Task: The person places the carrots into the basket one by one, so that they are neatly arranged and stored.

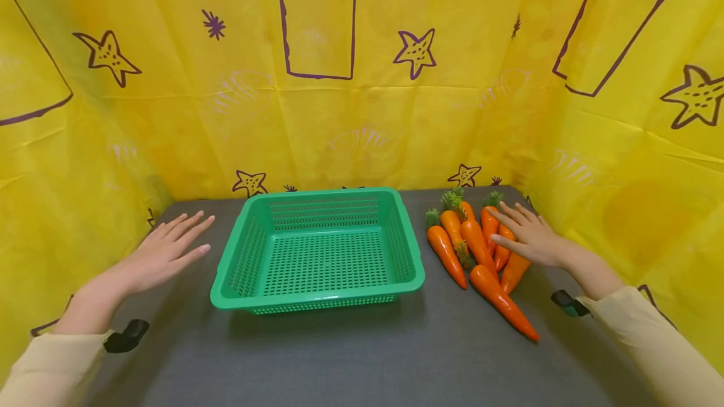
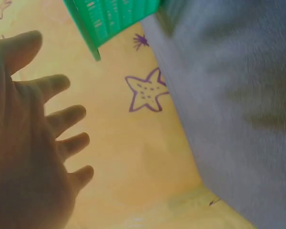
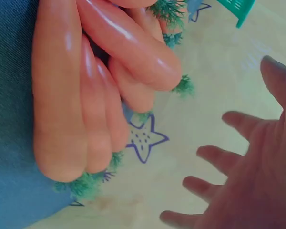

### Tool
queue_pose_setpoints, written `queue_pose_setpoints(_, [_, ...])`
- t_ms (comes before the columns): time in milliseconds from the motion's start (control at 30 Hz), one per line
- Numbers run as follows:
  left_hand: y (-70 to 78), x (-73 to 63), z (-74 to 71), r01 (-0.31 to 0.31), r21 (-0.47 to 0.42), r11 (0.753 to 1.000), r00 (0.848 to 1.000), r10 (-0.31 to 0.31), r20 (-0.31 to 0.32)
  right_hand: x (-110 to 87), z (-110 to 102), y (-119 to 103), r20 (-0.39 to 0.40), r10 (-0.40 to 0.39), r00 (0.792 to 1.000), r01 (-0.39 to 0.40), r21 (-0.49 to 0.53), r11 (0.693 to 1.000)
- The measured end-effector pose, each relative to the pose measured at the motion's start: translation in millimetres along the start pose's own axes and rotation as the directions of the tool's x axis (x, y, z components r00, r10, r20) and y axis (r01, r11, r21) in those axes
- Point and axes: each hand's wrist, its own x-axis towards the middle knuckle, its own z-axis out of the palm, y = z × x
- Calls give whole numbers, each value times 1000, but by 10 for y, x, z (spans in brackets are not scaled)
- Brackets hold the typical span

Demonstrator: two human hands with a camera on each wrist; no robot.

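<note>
In the head view a green plastic basket with slotted walls stands mid-table, nothing inside it. To its right lies a heap of several orange carrots with short green tops, one pointing toward the near edge. My left hand hovers left of the basket, fingers straight and spread, holding nothing. Over the right side of the heap is my right hand, also flat with spread fingers. The right wrist view shows the carrots apart from my right hand; the left wrist view shows my left hand without an object.
A dark grey tabletop lies beneath everything. Yellow curtains with purple star and frame drawings enclose the back and both sides. Dark straps sit at both wrists near the pale sleeves.
</note>
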Motion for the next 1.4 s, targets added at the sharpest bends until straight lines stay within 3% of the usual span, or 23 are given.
queue_pose_setpoints(133, [71,36,6,-13,-59,998,1000,11,-27,-32,18,16,-52,-21,998,22,16,1000])
queue_pose_setpoints(367, [151,77,50,26,-143,989,998,-35,-57,-84,76,20,-133,-32,991,46,104,993])
queue_pose_setpoints(533, [172,93,134,62,-190,980,994,-78,-74,-110,169,43,-157,-13,988,38,155,987])
queue_pose_setpoints(700, [191,93,218,58,-256,965,992,-84,-94,-121,307,102,-182,-39,983,76,200,977])
queue_pose_setpoints(933, [195,111,286,75,-291,954,988,-111,-107,-146,423,118,-178,-41,983,95,305,948])
queue_pose_setpoints(1100, [216,108,304,78,-318,945,987,-117,-107,-165,494,137,-202,-70,977,137,340,931])
queue_pose_setpoints(1400, [213,125,334,71,-361,930,988,-116,-105,-183,572,161,-174,-97,980,160,402,902])
